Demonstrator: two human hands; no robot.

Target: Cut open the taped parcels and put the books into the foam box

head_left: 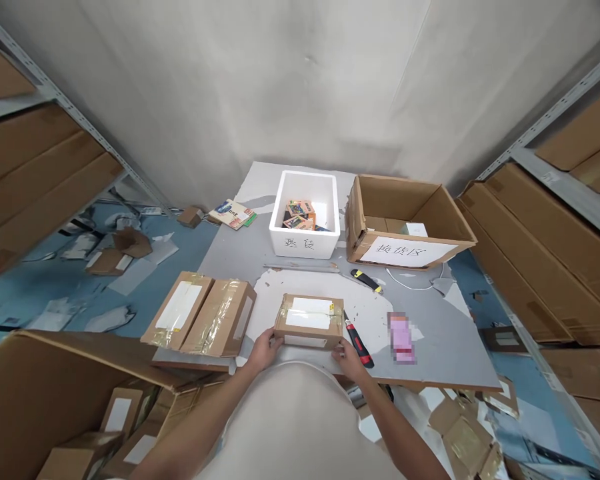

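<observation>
Holding a taped brown box [309, 321] at its two near corners, flat on the bench [450, 350] at lower centre of the frame. Left hand [265, 350] on the left corner, right hand [349, 360] on the right, fingers of both nearly closed against the cardboard, with nothing else in hold. Looks like a step of steadying or positioning, label side up. Judging by this grip, lifting or turning would call for even pressure from both sides, and care around the red cutter [360, 345] just beside the right hand.

Along the bench: two more taped boxes [217, 319] at centre left, a yellow cutter [367, 280] right of centre, scattered scraps, and a pink item [403, 340], too blurred to name. Toward the far side, a white foam box [325, 247] with small packets inside, an open carton [355, 227] to its right, booklets [231, 214] at the left edge.

Beyond, a plain grey wall [310, 93], carton-loaded shelves [550, 168] at both sides, and blue floor [187, 247] strewn with packaging.
</observation>
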